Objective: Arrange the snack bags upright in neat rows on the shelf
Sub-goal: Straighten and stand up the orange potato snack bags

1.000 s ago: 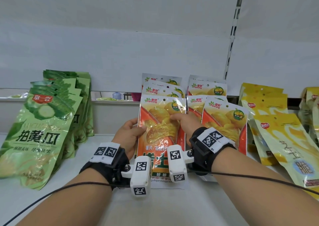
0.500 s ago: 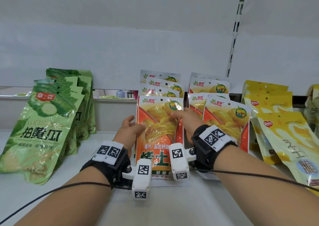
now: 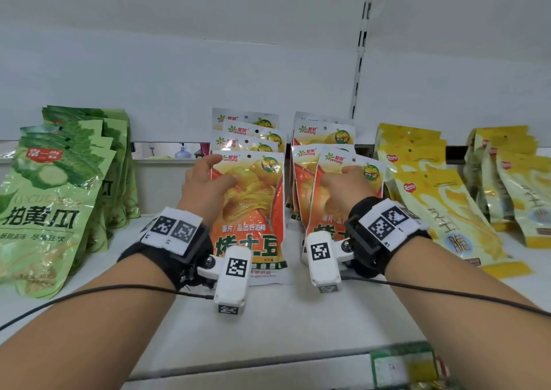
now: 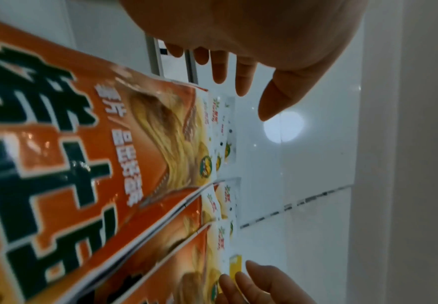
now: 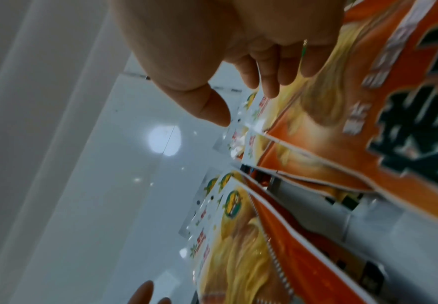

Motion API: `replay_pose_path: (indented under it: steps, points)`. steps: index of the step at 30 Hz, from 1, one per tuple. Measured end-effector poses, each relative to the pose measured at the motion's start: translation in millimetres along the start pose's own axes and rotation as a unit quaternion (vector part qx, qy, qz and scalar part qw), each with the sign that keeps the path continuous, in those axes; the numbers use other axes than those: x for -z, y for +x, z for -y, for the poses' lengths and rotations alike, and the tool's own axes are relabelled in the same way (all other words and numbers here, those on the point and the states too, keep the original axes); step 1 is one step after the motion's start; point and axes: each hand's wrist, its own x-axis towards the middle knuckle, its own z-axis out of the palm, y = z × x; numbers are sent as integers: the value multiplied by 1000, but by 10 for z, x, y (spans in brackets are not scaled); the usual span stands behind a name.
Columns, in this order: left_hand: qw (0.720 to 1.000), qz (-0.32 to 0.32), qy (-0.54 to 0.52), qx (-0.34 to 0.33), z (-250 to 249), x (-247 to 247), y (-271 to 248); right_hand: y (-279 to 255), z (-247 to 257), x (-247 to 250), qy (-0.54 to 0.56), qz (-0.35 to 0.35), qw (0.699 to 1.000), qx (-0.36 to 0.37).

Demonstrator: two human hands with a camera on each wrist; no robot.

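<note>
Head view. Centre of frame: two rows of orange potato-chip bags standing upright on a white shelf (image 3: 298, 324), leaning slightly back, white header strips with green "Fanrong" logos stacked one behind another. Front bag of the left row (image 3: 253, 210) glossy orange, yellow chips pictured, large dark characters low on its face. Front bag of the right row (image 3: 337, 187) tilted a little, just beside it. Left of frame: green cucumber-flavour bags (image 3: 50, 198) leaning in a row. Right of frame: yellow bags (image 3: 435, 198) leaning back, more at the far right edge. Left hand (image 3: 205, 187) at centre left, fingers spread and straight at the left front bag's upper left corner, thumb over its face; contact not certain. Right hand (image 3: 346, 187) at centre right, laid against the right front bag, fingers loosely bent, nothing gripped. Black wrist straps with white coded markers on both arms.

Left wrist view. Left hand (image 4: 251, 41) at top, fingers straight and apart, clear of the bag's top edge, holding nothing. Orange bags (image 4: 88, 156) filling the left, blurred.

Right wrist view. Right hand (image 5: 228, 47) at top, fingers relaxed, tips at the front bag (image 5: 368, 102); nothing pinched. Other row (image 5: 259, 246) at lower centre.
</note>
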Motion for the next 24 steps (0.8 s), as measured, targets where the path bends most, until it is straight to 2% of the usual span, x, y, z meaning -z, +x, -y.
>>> replay_pose_path:
  steps: [3,7,9,12,17,19,24]
  points:
    - [998,60,-10,6,-140,-169,-182,-91,-135,204,-47,-20,998,-24]
    - [994,106,-1,-14,-226,-394,-393,-221,-313,325,-170,16,982,-83]
    - [990,139,12,-17,-230,-504,-460,-196,-424,373,-182,47,978,-91]
    - [982,186,21,7,-210,-668,-570,-181,-574,427,-120,102,985,-75]
    - [979,198,45,24,-171,-810,-653,-91,-576,388,-211,49,976,6]
    - [977,202,56,35,-175,-862,-654,-59,-547,401,-235,61,970,29]
    - [979,178,81,49,-169,-1055,-698,97,-489,478,-235,70,969,35]
